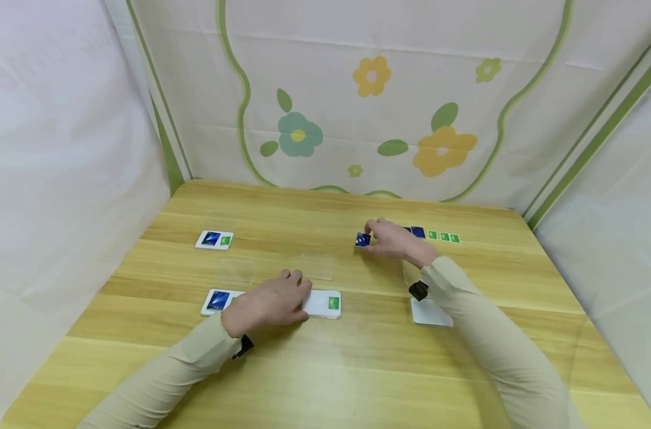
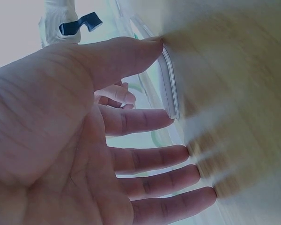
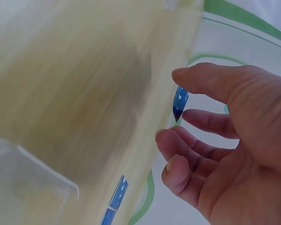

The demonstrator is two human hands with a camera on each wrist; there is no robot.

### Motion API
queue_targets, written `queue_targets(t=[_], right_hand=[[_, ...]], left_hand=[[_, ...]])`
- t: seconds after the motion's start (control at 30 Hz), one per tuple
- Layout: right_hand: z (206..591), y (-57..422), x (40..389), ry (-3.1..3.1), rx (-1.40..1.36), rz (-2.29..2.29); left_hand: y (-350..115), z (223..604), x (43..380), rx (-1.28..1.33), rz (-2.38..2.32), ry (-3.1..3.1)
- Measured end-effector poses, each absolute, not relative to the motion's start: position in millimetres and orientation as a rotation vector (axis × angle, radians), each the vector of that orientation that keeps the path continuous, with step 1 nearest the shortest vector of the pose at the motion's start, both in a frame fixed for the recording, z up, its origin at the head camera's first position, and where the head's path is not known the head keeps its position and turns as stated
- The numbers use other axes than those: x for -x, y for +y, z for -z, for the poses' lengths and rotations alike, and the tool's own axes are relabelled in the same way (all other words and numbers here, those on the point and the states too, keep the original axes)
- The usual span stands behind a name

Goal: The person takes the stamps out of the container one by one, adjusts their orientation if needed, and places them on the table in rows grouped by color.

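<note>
Right hand (image 1: 393,241) pinches a small blue square tile (image 1: 363,239) between thumb and fingers, at the far middle of the tabletop (image 1: 357,369). Tile is glossy dark blue with pale marks; in the right wrist view it shows edge-on (image 3: 180,102) between thumb and fingertips. Just right of this hand runs a row of small tiles (image 1: 436,235), blue then green.

Left hand (image 1: 268,302) lies flat, fingers straight, on a long white card (image 1: 321,304) near the front; the card has a blue patch at its left end and a green patch at its right.

A second white card (image 1: 214,239) lies far left. Clear plastic sheets (image 1: 317,266) lie between the hands. A white card (image 1: 431,313) lies under the right forearm.
</note>
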State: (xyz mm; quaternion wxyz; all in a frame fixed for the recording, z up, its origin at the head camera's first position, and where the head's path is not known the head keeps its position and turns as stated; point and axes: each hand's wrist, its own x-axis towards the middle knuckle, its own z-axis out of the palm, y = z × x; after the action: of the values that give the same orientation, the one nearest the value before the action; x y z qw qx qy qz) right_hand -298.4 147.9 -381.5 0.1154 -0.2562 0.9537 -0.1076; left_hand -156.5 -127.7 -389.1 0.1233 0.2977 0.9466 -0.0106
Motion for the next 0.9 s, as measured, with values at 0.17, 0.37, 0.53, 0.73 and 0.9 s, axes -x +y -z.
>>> queue_targets(t=[0.17,0.37,0.53,0.73,0.9], right_hand=[[382.1,151.7,303.9,2.797,0.758,0.305],[382.2,156.1,308.1,2.788,0.734,0.283],[381.6,161.9,312.7,2.791,0.734,0.278],[382.5,168.1,321.1,2.799,0.748,0.27],[383.5,169.3,329.7,2.812,0.773,0.254]], left_hand=[[-126.2,390.4,156.7,-0.847,0.029,2.764],[-125.1,390.7,155.2,-0.849,0.032,2.76],[-123.4,390.2,156.0,-0.861,0.029,2.764],[-121.7,389.0,158.0,-0.863,0.028,2.767],[-121.4,386.9,157.4,-0.854,0.018,2.762]])
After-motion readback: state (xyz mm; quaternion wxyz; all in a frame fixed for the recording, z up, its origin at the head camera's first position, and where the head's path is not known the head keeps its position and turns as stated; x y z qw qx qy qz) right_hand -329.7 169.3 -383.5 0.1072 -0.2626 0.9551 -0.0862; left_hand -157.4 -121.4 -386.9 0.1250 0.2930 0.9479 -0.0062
